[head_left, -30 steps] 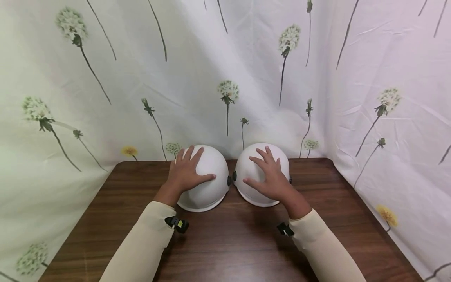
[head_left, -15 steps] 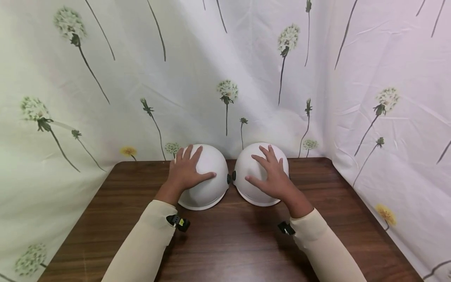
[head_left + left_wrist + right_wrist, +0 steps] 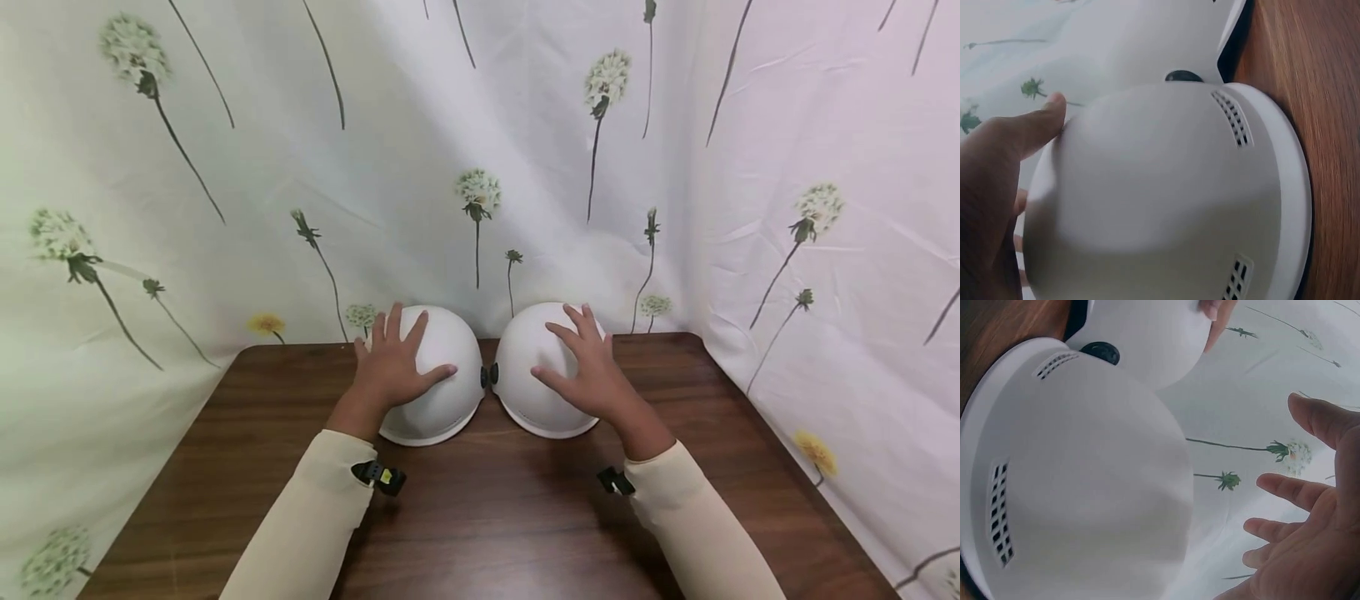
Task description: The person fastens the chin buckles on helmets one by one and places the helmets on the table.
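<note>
The right hand (image 3: 592, 381), spread and empty, has edged toward three o'clock; the right helmet (image 3: 525, 346) seems free-standing. The left hand (image 3: 386, 372), spread, grips nothing over the left helmet (image 3: 444, 402); both flank twelve o'clock.

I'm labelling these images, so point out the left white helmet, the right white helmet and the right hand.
Left white helmet (image 3: 1157, 187): left wrist view, middle of its dome.
Right white helmet (image 3: 1094, 469): right wrist view, middle of its dome.
Right hand (image 3: 595, 379): head view, back of the hand.
</note>
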Tool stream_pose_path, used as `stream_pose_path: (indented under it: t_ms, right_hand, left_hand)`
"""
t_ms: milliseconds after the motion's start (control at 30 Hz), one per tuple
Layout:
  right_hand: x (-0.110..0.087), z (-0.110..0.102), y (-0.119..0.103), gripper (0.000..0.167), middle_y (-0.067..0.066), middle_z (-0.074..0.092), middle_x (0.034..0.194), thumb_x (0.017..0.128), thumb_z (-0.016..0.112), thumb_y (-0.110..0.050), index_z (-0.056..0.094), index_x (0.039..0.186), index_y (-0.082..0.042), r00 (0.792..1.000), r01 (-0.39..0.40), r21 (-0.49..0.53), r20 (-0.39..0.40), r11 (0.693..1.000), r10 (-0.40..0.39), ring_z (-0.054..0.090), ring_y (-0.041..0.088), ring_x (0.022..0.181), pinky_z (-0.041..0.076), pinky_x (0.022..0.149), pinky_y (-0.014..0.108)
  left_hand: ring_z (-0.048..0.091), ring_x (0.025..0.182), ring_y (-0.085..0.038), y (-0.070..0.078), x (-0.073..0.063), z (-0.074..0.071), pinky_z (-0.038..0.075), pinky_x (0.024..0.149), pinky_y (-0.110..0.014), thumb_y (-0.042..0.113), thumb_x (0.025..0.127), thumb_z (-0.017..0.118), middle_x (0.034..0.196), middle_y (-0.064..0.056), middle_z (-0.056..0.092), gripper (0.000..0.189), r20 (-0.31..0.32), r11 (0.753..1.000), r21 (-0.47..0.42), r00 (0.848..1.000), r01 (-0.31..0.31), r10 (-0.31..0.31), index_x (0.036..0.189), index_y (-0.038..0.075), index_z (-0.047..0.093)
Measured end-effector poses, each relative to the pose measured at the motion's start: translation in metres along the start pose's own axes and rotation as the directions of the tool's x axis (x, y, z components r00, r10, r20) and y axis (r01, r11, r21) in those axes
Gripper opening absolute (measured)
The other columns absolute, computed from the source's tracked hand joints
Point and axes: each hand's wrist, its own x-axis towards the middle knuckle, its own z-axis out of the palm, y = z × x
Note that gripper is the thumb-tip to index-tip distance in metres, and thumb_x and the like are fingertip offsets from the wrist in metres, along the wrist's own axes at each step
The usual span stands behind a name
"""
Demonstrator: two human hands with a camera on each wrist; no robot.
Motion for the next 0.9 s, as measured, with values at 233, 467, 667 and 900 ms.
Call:
stream_pose_path:
  t_ms: [233, 467, 667, 900]
  right_hand:
    - [-0.004, -0.006, 0.016, 0.072, 0.018, 0.021, 0.181, 0.099, 0.081, -0.040, 0.056, 0.158, -0.008, 0.999, -0.039, -0.035, 0.012, 0.999, 0.040, -0.002, 0.047, 0.172, -0.004, 0.120, 0.090]
    - [-0.008, -0.011, 0.030, 0.073, 0.023, 0.020, 0.180, 0.099, 0.080, -0.038, 0.052, 0.160, -0.007, 0.995, -0.099, -0.037, -0.006, 0.994, 0.099, -0.004, 0.049, 0.171, -0.004, 0.120, 0.091]
    - [-0.008, -0.017, 0.042, 0.076, 0.024, 0.018, 0.181, 0.101, 0.078, -0.040, 0.048, 0.162, -0.007, 0.989, -0.145, -0.034, -0.005, 0.989, 0.145, -0.005, 0.049, 0.171, -0.005, 0.119, 0.092]
    - [-0.012, -0.017, 0.054, 0.078, 0.027, 0.017, 0.180, 0.102, 0.075, -0.045, 0.047, 0.163, -0.006, 0.984, -0.176, -0.052, 0.001, 0.983, 0.177, -0.007, 0.055, 0.169, -0.006, 0.114, 0.095]
  left_hand:
    - [0.002, 0.170, -0.052, 0.030, -0.005, -0.010, 0.005, 0.123, -0.089, 0.083, 0.093, 0.060, 0.185, -0.021, 0.002, 0.109, -0.004, 0.998, 0.054, 0.999, -0.044, 0.044, 0.176, 0.023, 0.024]
    - [0.006, 0.171, -0.048, 0.067, -0.009, -0.010, 0.006, 0.127, -0.084, 0.081, 0.093, 0.064, 0.185, -0.018, 0.007, 0.107, -0.033, 0.990, 0.037, 0.990, -0.138, 0.139, 0.175, 0.024, 0.027]
    - [0.014, 0.170, -0.047, 0.091, -0.010, 0.006, 0.012, 0.130, -0.079, 0.072, 0.093, 0.073, 0.182, -0.021, 0.019, 0.103, -0.093, 0.965, 0.018, 0.961, -0.262, 0.262, 0.173, 0.022, 0.033]
    - [0.010, 0.171, -0.047, 0.109, -0.010, 0.026, 0.014, 0.128, -0.081, 0.082, 0.091, 0.067, 0.185, -0.018, 0.011, 0.109, -0.039, 0.966, 0.119, 0.971, -0.230, 0.236, 0.175, 0.028, 0.026]
